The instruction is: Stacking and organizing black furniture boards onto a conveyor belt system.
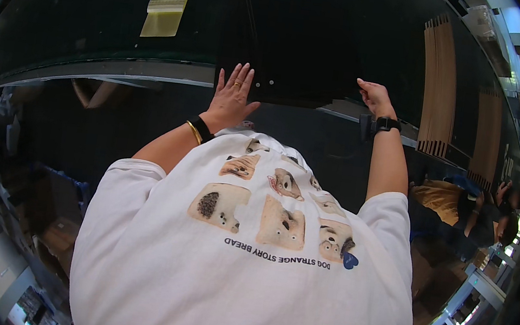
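Note:
A black sheet-like piece (300, 44), perhaps cloth, lies over the middle of the dark green table and reaches its near edge. Its outline partly merges with the table. Two small pale round dots show near its lower left corner. My left hand (232, 99) rests flat on that corner, fingers spread and a ring on one of them. By the right side of the black piece, my right hand (377, 99) is closed, with thumb and forefinger together pointing left. Whatever lies between those fingers is too dark to make out.
A yellow-and-white packet (165, 16) lies on the table (83, 17) at the left. Stacked brown cardboard sheets (439, 87) stand at the right, with another stack (486, 135) beyond. Another person (487, 216) is at the far right.

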`<state>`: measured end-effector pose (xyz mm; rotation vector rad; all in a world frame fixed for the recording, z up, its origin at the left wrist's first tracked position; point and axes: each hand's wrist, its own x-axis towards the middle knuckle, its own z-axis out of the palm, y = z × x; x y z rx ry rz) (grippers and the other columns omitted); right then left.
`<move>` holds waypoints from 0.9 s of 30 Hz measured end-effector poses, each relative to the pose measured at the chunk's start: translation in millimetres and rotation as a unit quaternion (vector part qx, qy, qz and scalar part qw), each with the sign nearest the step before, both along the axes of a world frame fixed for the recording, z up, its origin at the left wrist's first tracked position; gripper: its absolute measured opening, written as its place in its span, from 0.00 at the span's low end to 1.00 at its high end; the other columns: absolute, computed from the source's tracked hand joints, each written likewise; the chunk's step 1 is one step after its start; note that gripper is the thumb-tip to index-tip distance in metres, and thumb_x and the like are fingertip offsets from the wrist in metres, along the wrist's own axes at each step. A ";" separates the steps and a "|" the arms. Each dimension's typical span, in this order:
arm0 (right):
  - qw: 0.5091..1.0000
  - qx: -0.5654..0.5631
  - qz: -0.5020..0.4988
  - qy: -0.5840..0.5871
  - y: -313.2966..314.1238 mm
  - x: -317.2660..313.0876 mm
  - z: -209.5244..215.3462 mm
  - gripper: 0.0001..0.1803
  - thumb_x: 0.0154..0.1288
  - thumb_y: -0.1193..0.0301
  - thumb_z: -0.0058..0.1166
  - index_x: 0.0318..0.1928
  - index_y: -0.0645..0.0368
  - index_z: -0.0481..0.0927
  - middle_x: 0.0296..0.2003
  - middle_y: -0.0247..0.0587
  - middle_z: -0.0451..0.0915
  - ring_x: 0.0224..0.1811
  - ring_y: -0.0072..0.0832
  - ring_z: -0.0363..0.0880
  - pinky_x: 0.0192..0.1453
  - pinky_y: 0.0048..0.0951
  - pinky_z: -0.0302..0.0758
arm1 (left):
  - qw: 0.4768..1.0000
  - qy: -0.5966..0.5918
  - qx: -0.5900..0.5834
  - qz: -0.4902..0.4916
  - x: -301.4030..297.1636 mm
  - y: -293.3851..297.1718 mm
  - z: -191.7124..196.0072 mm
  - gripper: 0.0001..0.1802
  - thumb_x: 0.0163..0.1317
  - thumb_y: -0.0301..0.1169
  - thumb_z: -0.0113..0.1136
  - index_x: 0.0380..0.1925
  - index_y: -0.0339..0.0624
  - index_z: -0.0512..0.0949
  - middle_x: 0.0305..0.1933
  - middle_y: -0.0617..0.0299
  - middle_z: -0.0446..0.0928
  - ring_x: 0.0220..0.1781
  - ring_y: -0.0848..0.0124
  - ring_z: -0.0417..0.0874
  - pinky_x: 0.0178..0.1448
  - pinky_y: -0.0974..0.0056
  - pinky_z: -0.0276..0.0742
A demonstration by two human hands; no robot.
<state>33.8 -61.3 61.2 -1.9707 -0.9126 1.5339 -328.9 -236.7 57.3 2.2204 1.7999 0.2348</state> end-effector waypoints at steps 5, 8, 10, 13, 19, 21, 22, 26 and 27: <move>0.999 -0.020 -0.015 -0.027 0.6 -4.6 11.8 0.07 0.55 0.70 0.62 0.29 0.55 0.76 0.24 0.28 0.72 0.26 0.18 0.69 0.31 0.19 0.69 | 1.000 0.007 -0.011 0.013 -14.9 -4.6 -2.9 0.43 0.58 0.50 0.51 0.65 0.35 0.48 0.71 0.53 0.43 0.73 0.63 0.38 0.72 0.50 0.26; 0.999 -0.022 -0.024 -0.006 1.2 -9.6 23.7 0.07 0.56 0.69 0.61 0.29 0.55 0.75 0.25 0.29 0.71 0.28 0.20 0.69 0.34 0.22 0.71 | 1.000 0.017 -0.009 0.002 -19.8 -6.7 -1.6 0.42 0.58 0.49 0.50 0.65 0.37 0.49 0.71 0.53 0.44 0.74 0.63 0.38 0.71 0.49 0.24; 0.999 -0.031 -0.027 0.022 -0.5 -8.2 25.4 0.08 0.56 0.69 0.61 0.30 0.56 0.75 0.25 0.29 0.70 0.29 0.21 0.70 0.35 0.23 0.72 | 1.000 0.023 -0.012 -0.004 -19.9 -5.8 0.6 0.42 0.57 0.49 0.51 0.65 0.38 0.49 0.71 0.53 0.44 0.73 0.62 0.38 0.72 0.50 0.25; 0.999 -0.026 -0.005 0.019 -6.3 -11.4 24.6 0.10 0.57 0.70 0.60 0.37 0.59 0.74 0.29 0.32 0.72 0.30 0.22 0.71 0.39 0.25 0.75 | 1.000 0.021 -0.018 -0.008 -17.6 -5.1 3.1 0.42 0.56 0.49 0.53 0.65 0.39 0.50 0.71 0.52 0.44 0.73 0.61 0.39 0.72 0.50 0.26; 1.000 0.007 0.024 0.015 -17.7 -17.8 12.7 0.12 0.56 0.69 0.60 0.38 0.59 0.75 0.30 0.32 0.73 0.34 0.23 0.73 0.42 0.26 0.74 | 1.000 0.013 -0.001 -0.015 -16.3 -4.9 -2.3 0.42 0.56 0.48 0.54 0.64 0.39 0.51 0.70 0.50 0.45 0.73 0.58 0.40 0.72 0.49 0.27; 0.999 0.021 0.022 -0.010 -18.9 -18.8 7.9 0.13 0.56 0.69 0.61 0.39 0.60 0.75 0.31 0.33 0.74 0.34 0.23 0.74 0.42 0.26 0.75 | 1.000 0.014 0.002 -0.017 -16.2 -4.2 -1.9 0.41 0.56 0.48 0.54 0.64 0.39 0.52 0.70 0.49 0.45 0.73 0.58 0.40 0.72 0.49 0.27; 0.999 0.036 0.021 -0.035 -19.3 -18.9 5.9 0.13 0.55 0.70 0.62 0.40 0.61 0.76 0.32 0.34 0.75 0.34 0.23 0.75 0.42 0.25 0.75 | 1.000 0.018 0.000 -0.019 -15.4 -4.2 -1.6 0.42 0.56 0.48 0.54 0.65 0.39 0.52 0.70 0.48 0.45 0.73 0.57 0.40 0.72 0.49 0.27; 0.994 0.073 0.030 -0.078 -19.9 -19.3 0.8 0.15 0.52 0.70 0.64 0.40 0.63 0.77 0.31 0.35 0.77 0.32 0.23 0.76 0.40 0.24 0.76 | 1.000 0.022 0.001 -0.020 -14.2 -4.5 -2.5 0.42 0.56 0.48 0.55 0.65 0.40 0.51 0.70 0.48 0.44 0.73 0.56 0.39 0.71 0.49 0.27; 0.993 0.078 0.022 -0.085 -20.5 -22.3 0.6 0.16 0.52 0.71 0.64 0.40 0.63 0.77 0.31 0.35 0.77 0.32 0.23 0.77 0.39 0.23 0.76 | 1.000 0.022 0.001 -0.019 -14.2 -4.6 -2.9 0.42 0.56 0.48 0.55 0.65 0.40 0.51 0.70 0.48 0.44 0.73 0.56 0.39 0.71 0.49 0.27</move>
